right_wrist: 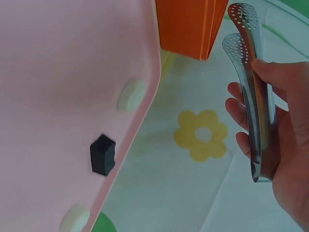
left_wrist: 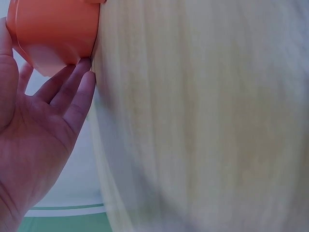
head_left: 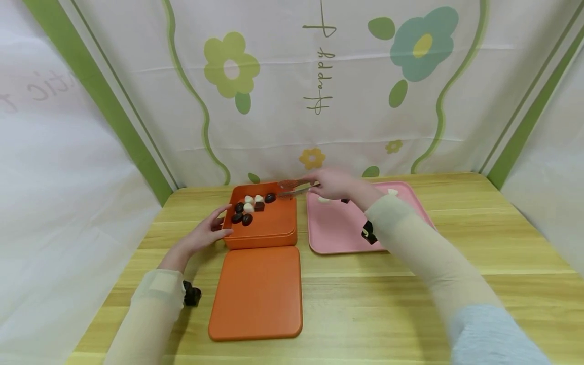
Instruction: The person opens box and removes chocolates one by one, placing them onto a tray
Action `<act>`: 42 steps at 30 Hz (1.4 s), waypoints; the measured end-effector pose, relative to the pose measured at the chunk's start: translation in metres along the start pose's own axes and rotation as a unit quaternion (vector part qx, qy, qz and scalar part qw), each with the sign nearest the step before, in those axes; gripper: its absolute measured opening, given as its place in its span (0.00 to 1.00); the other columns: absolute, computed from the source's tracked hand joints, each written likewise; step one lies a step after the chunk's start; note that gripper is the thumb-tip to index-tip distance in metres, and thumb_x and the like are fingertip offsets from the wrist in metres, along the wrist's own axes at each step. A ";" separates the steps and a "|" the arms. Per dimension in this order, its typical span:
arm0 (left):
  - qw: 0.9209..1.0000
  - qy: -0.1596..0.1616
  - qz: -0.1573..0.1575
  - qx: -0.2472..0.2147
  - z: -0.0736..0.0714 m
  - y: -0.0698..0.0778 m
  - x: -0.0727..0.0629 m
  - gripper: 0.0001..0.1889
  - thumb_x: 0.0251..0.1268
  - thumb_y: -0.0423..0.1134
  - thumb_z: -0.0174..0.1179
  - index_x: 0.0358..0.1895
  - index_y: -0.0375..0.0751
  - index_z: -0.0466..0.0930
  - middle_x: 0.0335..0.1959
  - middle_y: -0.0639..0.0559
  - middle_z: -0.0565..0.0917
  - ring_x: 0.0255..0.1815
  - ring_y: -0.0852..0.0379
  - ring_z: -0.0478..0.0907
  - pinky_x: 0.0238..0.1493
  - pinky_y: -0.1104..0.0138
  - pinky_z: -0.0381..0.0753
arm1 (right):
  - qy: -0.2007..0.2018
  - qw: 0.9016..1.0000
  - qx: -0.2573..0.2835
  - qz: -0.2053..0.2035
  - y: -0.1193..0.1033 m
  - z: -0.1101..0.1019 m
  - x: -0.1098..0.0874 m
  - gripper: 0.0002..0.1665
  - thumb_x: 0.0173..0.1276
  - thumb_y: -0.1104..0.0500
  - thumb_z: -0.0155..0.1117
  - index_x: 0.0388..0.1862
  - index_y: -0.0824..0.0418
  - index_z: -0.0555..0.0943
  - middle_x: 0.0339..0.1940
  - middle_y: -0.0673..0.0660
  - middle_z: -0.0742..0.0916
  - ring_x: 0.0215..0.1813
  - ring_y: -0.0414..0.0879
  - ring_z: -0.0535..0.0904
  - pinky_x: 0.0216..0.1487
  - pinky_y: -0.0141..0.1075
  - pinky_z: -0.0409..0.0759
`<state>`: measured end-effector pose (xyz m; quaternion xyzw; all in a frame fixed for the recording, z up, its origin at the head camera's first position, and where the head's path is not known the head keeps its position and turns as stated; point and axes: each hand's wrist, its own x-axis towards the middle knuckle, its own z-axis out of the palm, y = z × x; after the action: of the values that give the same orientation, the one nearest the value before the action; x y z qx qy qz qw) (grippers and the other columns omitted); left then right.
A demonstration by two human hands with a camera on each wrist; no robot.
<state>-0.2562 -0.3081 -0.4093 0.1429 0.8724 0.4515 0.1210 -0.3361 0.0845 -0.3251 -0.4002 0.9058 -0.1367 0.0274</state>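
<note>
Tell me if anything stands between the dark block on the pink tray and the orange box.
Yes. A white piece lies between the dark block and the orange box; then come the pink tray's raised rim and the box's side wall.

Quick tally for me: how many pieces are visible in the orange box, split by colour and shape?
Dark rounded pieces: 4
Dark square piece: 1
White pieces: 3
Total visible in the orange box: 8
</note>
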 end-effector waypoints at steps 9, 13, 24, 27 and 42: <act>1.000 0.000 0.003 -0.006 -0.001 -0.002 0.001 0.39 0.71 0.37 0.58 0.79 0.45 0.45 0.69 0.24 0.60 0.68 0.31 0.62 0.64 0.41 0.61 | -0.019 0.998 -0.058 -0.014 -0.029 0.017 0.025 0.24 0.73 0.53 0.59 0.67 0.51 0.76 0.51 0.53 0.86 0.35 0.45 0.78 0.38 0.40 0.75; 1.000 0.002 0.002 -0.004 -0.001 -0.002 0.002 0.39 0.72 0.37 0.58 0.79 0.45 0.45 0.70 0.24 0.59 0.69 0.31 0.60 0.64 0.41 0.60 | -0.038 0.996 -0.074 -0.013 -0.042 0.024 0.035 0.25 0.73 0.53 0.58 0.68 0.49 0.75 0.52 0.53 0.85 0.41 0.45 0.79 0.40 0.41 0.76; 1.000 0.002 -0.001 0.001 0.000 -0.001 0.002 0.39 0.72 0.37 0.57 0.79 0.47 0.45 0.71 0.25 0.56 0.71 0.30 0.56 0.66 0.40 0.58 | -0.078 0.996 -0.051 -0.005 -0.065 0.041 0.055 0.23 0.74 0.54 0.57 0.67 0.48 0.76 0.41 0.49 0.84 0.36 0.44 0.75 0.35 0.37 0.72; 1.000 0.001 0.000 0.000 0.000 -0.001 0.002 0.38 0.72 0.37 0.57 0.79 0.47 0.45 0.72 0.25 0.55 0.71 0.30 0.54 0.66 0.40 0.57 | -0.076 0.996 -0.051 -0.006 -0.067 0.043 0.057 0.23 0.73 0.54 0.57 0.66 0.47 0.77 0.39 0.48 0.83 0.37 0.44 0.75 0.38 0.38 0.73; 1.000 0.002 -0.006 -0.006 0.000 -0.001 0.003 0.39 0.71 0.38 0.58 0.79 0.47 0.46 0.71 0.24 0.56 0.71 0.30 0.55 0.66 0.41 0.58 | -0.083 0.995 -0.049 0.012 -0.070 0.053 0.069 0.23 0.72 0.57 0.56 0.65 0.49 0.78 0.49 0.52 0.84 0.41 0.47 0.76 0.43 0.41 0.75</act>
<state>-0.2593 -0.3070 -0.4103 0.1360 0.8708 0.4561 0.1233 -0.3243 -0.0225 -0.3530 -0.4004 0.9106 -0.0582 0.0840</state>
